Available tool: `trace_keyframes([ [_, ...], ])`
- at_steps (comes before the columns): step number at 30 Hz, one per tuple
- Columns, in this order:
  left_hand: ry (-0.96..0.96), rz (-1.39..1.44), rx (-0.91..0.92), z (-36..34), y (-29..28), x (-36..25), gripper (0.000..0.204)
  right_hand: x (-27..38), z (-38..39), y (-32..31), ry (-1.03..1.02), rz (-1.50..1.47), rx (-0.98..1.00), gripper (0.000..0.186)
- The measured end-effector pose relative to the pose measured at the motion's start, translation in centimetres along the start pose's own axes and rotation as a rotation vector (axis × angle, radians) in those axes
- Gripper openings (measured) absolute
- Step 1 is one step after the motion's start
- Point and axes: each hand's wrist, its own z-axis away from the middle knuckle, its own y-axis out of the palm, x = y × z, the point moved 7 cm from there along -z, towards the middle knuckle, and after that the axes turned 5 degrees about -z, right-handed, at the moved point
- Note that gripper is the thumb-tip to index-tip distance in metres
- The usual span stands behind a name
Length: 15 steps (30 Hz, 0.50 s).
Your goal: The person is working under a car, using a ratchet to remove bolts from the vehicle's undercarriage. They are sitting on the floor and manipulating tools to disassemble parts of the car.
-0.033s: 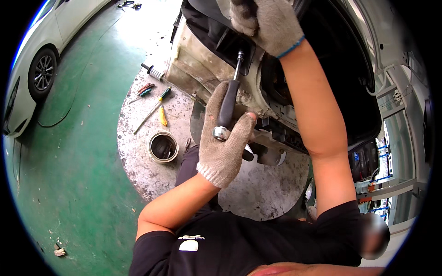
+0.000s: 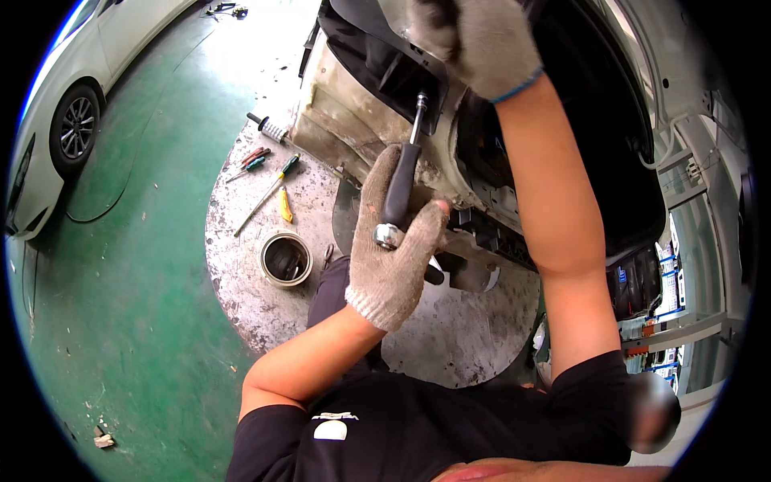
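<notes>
My left hand [image 2: 393, 277], in a beige knit glove, is closed loosely about a socket driver [image 2: 400, 186], thumb to the right and fingers along the left side. Its dark handle lies in the palm, with a round chrome end [image 2: 388, 235] near the thumb's base. The metal shaft points away, its socket tip meeting a black plastic part [image 2: 385, 76] on the pale, dirty body piece [image 2: 341, 96]. My right hand [image 2: 494, 52], gloved with a blue cuff, is curled and blurred above that part. Whatever its fingers hold is hidden.
On the round, stained metal table [image 2: 233, 265] lie a long screwdriver [image 2: 269, 193], a yellow-handled tool [image 2: 285, 205], small screwdrivers [image 2: 250, 163] and an open tin [image 2: 285, 259]. A white car [image 2: 44, 120] stands left on the green floor. Dark car parts [image 2: 594, 136] rise at right.
My right hand has shifted a little right and down, and blurs. My left hand and the socket driver stay nearly in place.
</notes>
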Motion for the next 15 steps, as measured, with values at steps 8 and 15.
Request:
trace_keyframes([
  [8, 0.123, 0.003, 0.173, -0.7, 0.9, -0.7, 0.083, -1.8, -0.2, -2.5, -0.009, -0.136, 0.075, 0.036],
  [15, 0.124, 0.038, 0.303, -0.6, 0.4, -0.4, 0.089, -1.3, 0.2, -4.1, -0.061, -0.088, -0.061, 0.028],
])
